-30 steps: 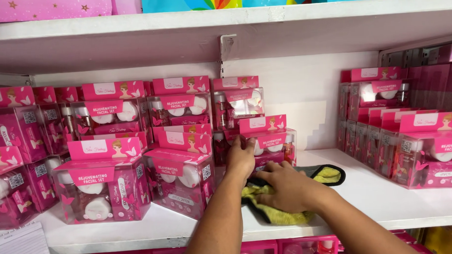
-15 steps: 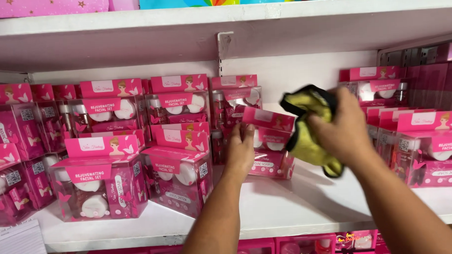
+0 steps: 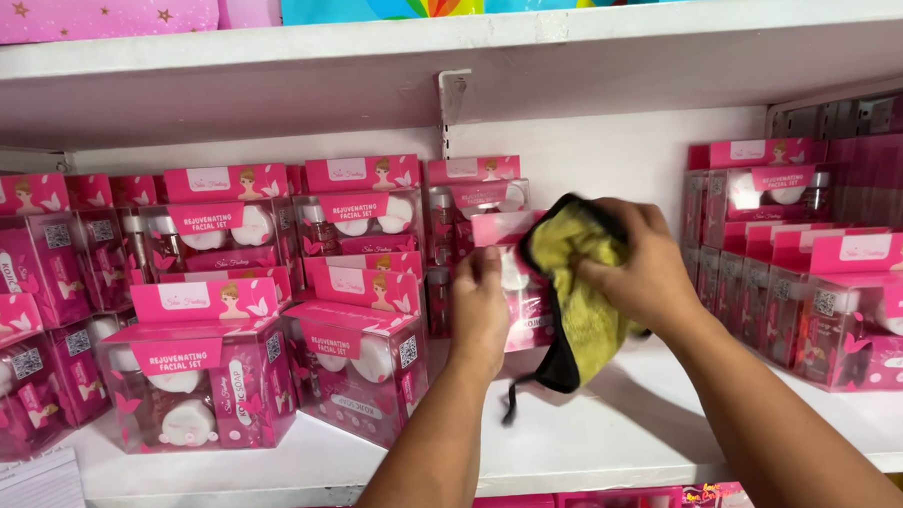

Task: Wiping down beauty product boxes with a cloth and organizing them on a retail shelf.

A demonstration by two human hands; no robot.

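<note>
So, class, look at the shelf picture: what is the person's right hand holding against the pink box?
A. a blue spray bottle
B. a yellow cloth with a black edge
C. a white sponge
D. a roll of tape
B: the right hand grips a yellow cloth with a black edge, pressed against the pink box that the left hand steadies above the white shelf.

Left hand (image 3: 480,308) seemingly gripping; right hand (image 3: 640,269) raised, clenched.
</note>
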